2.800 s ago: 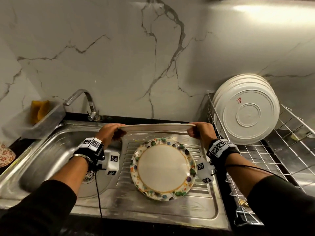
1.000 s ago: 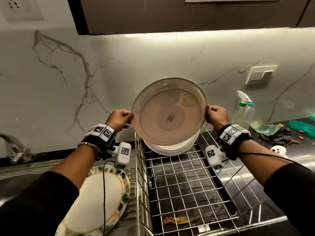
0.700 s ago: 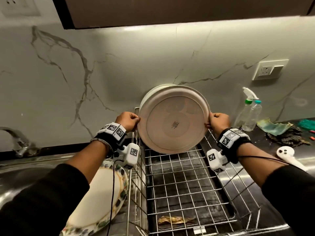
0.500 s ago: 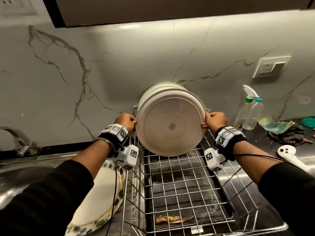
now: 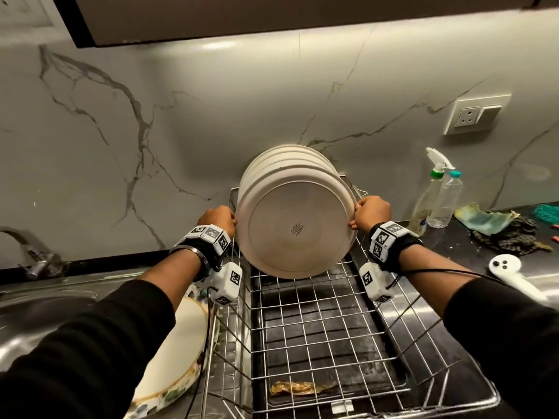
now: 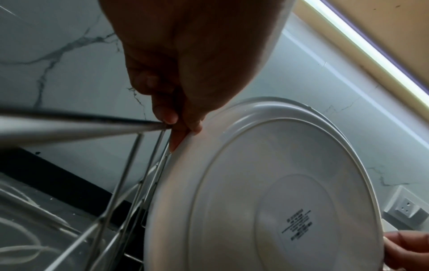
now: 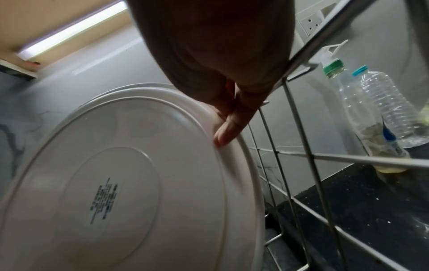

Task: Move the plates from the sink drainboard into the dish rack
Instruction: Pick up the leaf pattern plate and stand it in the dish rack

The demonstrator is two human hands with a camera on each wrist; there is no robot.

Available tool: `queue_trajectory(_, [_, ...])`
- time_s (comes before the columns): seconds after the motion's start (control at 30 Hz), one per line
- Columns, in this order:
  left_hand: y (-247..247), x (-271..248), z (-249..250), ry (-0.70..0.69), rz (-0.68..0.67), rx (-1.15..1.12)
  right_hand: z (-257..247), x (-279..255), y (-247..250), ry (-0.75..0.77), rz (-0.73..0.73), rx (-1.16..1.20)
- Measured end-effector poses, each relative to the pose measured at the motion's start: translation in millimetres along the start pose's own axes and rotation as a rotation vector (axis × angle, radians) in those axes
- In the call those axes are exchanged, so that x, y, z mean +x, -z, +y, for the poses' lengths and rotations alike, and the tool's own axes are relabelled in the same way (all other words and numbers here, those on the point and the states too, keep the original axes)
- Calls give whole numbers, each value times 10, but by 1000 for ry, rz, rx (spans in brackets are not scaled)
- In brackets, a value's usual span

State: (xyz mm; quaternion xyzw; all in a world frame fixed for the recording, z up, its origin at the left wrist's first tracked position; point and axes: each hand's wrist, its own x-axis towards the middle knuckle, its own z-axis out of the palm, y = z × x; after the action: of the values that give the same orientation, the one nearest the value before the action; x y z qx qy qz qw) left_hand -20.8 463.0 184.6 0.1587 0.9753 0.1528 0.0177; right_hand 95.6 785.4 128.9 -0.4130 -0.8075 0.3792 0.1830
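Observation:
A white plate (image 5: pixel 295 229) stands on edge at the back of the wire dish rack (image 5: pixel 317 337), its underside facing me, leaning on several other white plates (image 5: pixel 284 158) behind it. My left hand (image 5: pixel 219 220) pinches its left rim and my right hand (image 5: pixel 367 214) pinches its right rim. The left wrist view shows the plate (image 6: pixel 267 192) with my fingers (image 6: pixel 176 128) on its edge by the rack wires. In the right wrist view the plate (image 7: pixel 130 179) has my fingertips (image 7: pixel 226 132) on its rim. A flower-rimmed plate (image 5: pixel 178 355) lies on the drainboard at lower left.
Two plastic bottles (image 5: pixel 435 201) stand right of the rack against the marble wall. Cloths (image 5: pixel 496 225) and a white controller (image 5: pixel 511 273) lie on the dark counter at right. A scrap (image 5: pixel 299 388) lies under the rack's front. The tap (image 5: pixel 27 255) is far left.
Both hands carried the white plate from the drainboard over to the rack, tipped it upright and lowered it against the stacked plates at the back.

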Motion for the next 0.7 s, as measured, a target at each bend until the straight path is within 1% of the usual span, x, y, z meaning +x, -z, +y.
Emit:
queue_trajectory(0.07, [-13,-14,13,-14,11,70,21,38,-43,14,-3,-48])
queue_trajectory(0.2, [-43,-21,33,-34,21,166,-49,-80,-5,35,-2,-124])
queue_trajectory(0.4, [-55,-29,64,-52,26,226,-179,-302,99,65,-3,-268])
queue_trajectory(0.57, [-33,-38,102,-80,-7,247,-197,-347,88,28,-102,-209])
queue_trajectory(0.7, [-48,-19,136,-99,-39,250,-270,-482,126,21,-137,-159])
